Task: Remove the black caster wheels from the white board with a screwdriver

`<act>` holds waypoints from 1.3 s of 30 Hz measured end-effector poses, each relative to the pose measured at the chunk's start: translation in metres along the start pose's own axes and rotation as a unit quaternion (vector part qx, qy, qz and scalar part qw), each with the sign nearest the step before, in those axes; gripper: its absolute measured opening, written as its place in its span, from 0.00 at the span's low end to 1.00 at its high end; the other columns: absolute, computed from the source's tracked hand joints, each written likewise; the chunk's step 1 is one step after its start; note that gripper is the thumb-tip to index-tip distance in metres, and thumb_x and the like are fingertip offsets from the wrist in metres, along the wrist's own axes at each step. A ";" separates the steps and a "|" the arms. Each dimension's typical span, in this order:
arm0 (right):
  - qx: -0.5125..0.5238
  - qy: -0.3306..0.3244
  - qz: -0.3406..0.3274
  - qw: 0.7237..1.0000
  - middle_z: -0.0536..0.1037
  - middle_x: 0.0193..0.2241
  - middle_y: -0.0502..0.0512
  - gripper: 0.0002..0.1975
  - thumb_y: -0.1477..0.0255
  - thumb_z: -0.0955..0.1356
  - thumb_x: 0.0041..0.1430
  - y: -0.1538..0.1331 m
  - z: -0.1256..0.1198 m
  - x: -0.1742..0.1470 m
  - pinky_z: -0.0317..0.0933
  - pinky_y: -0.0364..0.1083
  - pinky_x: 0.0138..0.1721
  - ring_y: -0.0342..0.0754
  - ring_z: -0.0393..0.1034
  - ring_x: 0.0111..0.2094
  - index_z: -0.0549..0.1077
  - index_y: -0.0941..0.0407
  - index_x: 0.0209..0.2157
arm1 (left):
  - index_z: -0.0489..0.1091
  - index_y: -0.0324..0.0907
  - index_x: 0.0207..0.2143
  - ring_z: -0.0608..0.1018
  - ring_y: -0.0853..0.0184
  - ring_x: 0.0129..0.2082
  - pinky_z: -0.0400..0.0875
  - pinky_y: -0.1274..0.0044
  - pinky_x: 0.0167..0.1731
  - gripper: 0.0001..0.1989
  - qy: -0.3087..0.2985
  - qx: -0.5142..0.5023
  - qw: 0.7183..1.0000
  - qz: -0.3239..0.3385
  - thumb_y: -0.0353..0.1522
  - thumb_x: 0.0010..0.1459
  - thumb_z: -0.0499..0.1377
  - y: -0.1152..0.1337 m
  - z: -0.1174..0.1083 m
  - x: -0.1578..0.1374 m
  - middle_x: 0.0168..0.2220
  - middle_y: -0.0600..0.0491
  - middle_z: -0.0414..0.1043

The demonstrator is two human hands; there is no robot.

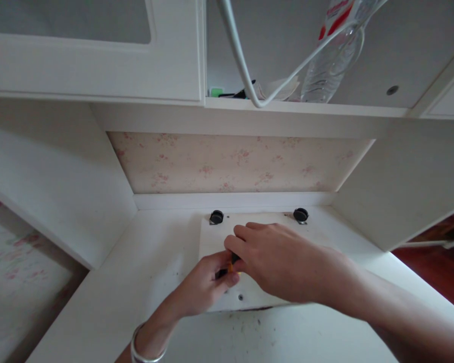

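Your left hand (204,283) has thumb and fingers pinched on a black-and-yellow piece (230,267), and your right hand (267,254) is curled nearly closed on its other end. The piece, mostly hidden by your fingers, is over the white board (211,242); you can't tell whether they touch. The board lies on the surface (162,237), with two black wheels (217,217) along its far edge and a screw (241,297) near its close edge.
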State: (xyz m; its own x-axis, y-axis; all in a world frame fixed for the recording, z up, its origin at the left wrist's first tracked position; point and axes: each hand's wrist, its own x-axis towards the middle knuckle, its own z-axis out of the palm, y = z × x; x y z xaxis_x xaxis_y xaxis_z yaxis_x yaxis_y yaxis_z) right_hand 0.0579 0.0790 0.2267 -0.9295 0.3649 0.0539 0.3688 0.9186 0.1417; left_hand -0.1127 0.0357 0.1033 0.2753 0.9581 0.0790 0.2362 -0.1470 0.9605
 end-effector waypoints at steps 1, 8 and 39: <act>0.018 -0.001 -0.007 1.000 0.75 0.33 0.52 0.04 0.73 0.66 0.61 0.002 -0.002 0.000 0.55 0.45 0.28 0.48 0.71 0.35 0.69 0.54 0.38 | 0.68 0.40 0.33 0.65 0.71 0.27 0.60 0.79 0.27 0.07 -0.020 -0.010 1.000 -0.003 0.36 0.60 0.56 -0.001 -0.002 0.000 0.27 0.57 0.65; -0.071 0.019 0.096 0.993 0.73 0.21 0.51 0.14 0.60 0.61 0.66 -0.003 -0.001 -0.001 0.44 0.45 0.21 0.50 0.70 0.22 0.68 0.55 0.35 | 0.70 0.41 0.32 0.71 0.68 0.33 0.63 0.78 0.36 0.04 0.055 0.017 0.998 0.008 0.29 0.52 0.63 0.006 -0.001 0.002 0.32 0.56 0.72; 0.025 -0.005 -0.018 1.000 0.74 0.34 0.48 0.06 0.75 0.65 0.61 -0.001 -0.009 -0.004 0.46 0.45 0.25 0.44 0.67 0.27 0.68 0.51 0.40 | 0.69 0.40 0.32 0.67 0.72 0.27 0.61 0.80 0.26 0.08 -0.026 -0.042 0.999 0.005 0.36 0.60 0.57 -0.005 -0.001 -0.001 0.27 0.57 0.68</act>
State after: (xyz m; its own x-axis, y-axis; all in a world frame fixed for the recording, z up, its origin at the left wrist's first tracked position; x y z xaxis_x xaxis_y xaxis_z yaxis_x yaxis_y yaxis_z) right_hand 0.0612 0.0754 0.2351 -0.9424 0.3320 0.0402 0.3344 0.9378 0.0935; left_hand -0.1147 0.0358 0.0990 0.3263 0.9421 0.0771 0.1539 -0.1334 0.9790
